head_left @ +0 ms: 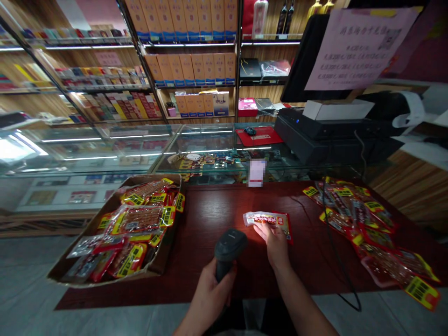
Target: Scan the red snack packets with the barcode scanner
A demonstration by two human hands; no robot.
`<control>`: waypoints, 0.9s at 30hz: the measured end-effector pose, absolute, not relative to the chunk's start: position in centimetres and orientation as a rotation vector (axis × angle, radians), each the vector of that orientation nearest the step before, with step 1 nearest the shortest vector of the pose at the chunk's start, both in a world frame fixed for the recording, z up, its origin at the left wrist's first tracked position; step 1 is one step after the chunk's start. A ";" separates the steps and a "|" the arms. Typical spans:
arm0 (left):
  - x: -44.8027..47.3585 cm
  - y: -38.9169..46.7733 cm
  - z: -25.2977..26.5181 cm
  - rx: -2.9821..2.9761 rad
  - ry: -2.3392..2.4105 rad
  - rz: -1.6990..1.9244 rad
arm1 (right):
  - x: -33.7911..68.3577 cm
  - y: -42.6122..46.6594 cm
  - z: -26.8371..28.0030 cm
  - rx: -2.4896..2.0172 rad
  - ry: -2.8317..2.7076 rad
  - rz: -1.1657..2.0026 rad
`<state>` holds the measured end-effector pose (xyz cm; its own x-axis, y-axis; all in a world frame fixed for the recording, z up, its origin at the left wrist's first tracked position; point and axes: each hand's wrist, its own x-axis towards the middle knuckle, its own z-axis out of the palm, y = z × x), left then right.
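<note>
Nearest, the left hand [214, 287] is wrapped around the handle of a black barcode scanner [230, 243], raised over the table, its head bearing a small pale marking too tiny to read. Beside it, the right hand [278, 246] has its fingers laid on a flat snack packet [266, 218] that lies on the dark red table [213, 205] in front of the scanner; whether those fingers pinch it or merely rest there, I cannot tell. The packet shows red and white lettering, too small to read. To the left, a cardboard box [170, 242] is heaped with similar packets, many with yellow labels carrying bold black Chinese characters, too blurred to make out. To the right, more yellow-labelled packets [374, 231] lie loosely overlapped. At the table's far edge stands a pinkish card [257, 171], its face pixelated. Beyond, on the glass counter [210, 132], a mouse [249, 131] sits on a red mouse pad [273, 136] with faint pale print. The monitor [300, 60] wears a pink sheet [357, 53] with a square code and Chinese lines, apparently including 200, 300 and 500. Farthest, shelves hold orange boxes [192, 70] with blue bases and unreadable print.
</note>
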<state>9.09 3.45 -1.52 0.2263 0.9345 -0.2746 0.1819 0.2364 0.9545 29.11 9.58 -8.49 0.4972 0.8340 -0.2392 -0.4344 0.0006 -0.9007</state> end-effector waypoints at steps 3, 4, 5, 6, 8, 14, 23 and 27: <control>9.3 3.7 -1.7 1.216 1.246 0.758 | 29.0 9.6 -8.5 -1.200 -0.419 1.021; 9.4 3.7 -1.7 1.207 1.247 0.762 | 29.1 9.6 -8.6 -1.201 -0.426 1.023; 9.5 3.7 -1.7 1.196 1.246 0.766 | 29.1 9.6 -8.7 -1.200 -0.434 1.024; 9.6 3.8 -1.7 1.184 1.245 0.769 | 29.1 9.6 -8.8 -1.198 -0.439 1.024; 9.7 3.7 -1.6 1.170 1.248 0.772 | 29.2 9.6 -9.0 -1.194 -0.441 1.023; 9.6 3.8 -1.2 1.230 1.250 0.764 | 29.3 9.8 -9.2 -1.186 -0.404 1.000; 10.1 4.0 -1.6 1.117 1.253 0.743 | 29.5 9.9 -9.3 -1.100 -0.366 0.986; 8.8 3.3 -3.5 0.974 1.277 0.807 | 28.6 10.1 -7.5 -1.120 -0.316 1.042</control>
